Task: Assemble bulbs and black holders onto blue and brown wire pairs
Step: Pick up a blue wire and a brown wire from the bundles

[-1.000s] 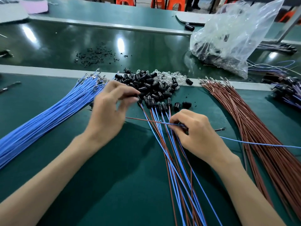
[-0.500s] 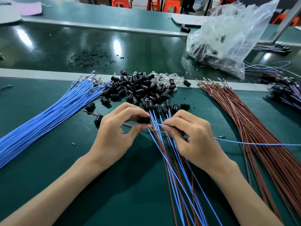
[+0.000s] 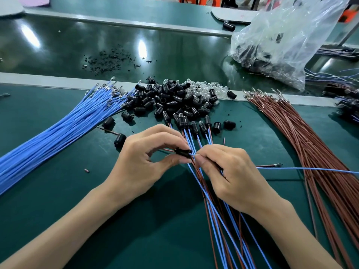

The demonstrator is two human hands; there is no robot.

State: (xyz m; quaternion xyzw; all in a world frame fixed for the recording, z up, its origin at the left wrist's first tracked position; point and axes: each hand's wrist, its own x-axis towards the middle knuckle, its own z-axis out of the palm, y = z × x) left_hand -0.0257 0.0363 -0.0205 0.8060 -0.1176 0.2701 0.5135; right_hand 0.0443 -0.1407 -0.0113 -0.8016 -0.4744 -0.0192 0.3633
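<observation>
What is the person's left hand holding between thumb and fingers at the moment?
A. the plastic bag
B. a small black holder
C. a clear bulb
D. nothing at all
B: the left hand pinches a small black holder between thumb and fingertips, while the right hand holds a blue wire close beside it.
</observation>
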